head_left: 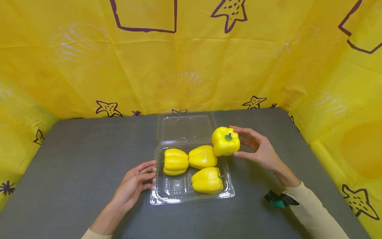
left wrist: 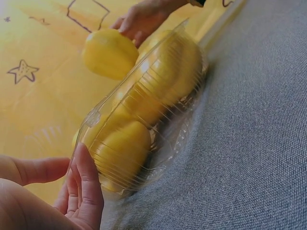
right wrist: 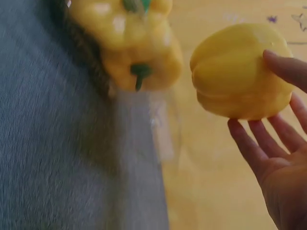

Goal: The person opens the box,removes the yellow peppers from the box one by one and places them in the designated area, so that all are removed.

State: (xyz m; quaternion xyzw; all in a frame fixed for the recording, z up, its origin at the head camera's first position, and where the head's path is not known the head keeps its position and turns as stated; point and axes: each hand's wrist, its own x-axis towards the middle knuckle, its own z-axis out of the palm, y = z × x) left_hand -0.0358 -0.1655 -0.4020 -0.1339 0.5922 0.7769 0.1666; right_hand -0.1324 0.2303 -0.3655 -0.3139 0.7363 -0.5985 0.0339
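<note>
My right hand (head_left: 262, 151) grips a yellow bell pepper (head_left: 225, 141) above the right side of a clear plastic clamshell container (head_left: 178, 200). Its green stem faces up in the head view; in the right wrist view, thumb and fingertips press on opposite sides of this pepper (right wrist: 240, 72). Three more yellow peppers lie in the container: one at left (head_left: 176, 162), one at the back right (head_left: 203, 157) and one at the front right (head_left: 207, 180). On the container's left side, my left hand (head_left: 131, 184) pinches the rim, thumb and fingers on either side in the left wrist view.
The container's hinged lid (head_left: 186, 128) lies folded back, open, toward the far edge of the dark grey table (head_left: 89, 166). Yellow printed cloth (head_left: 143, 73) hangs behind and at both sides. A dark strap with a green part (head_left: 279, 200) sits at my right wrist.
</note>
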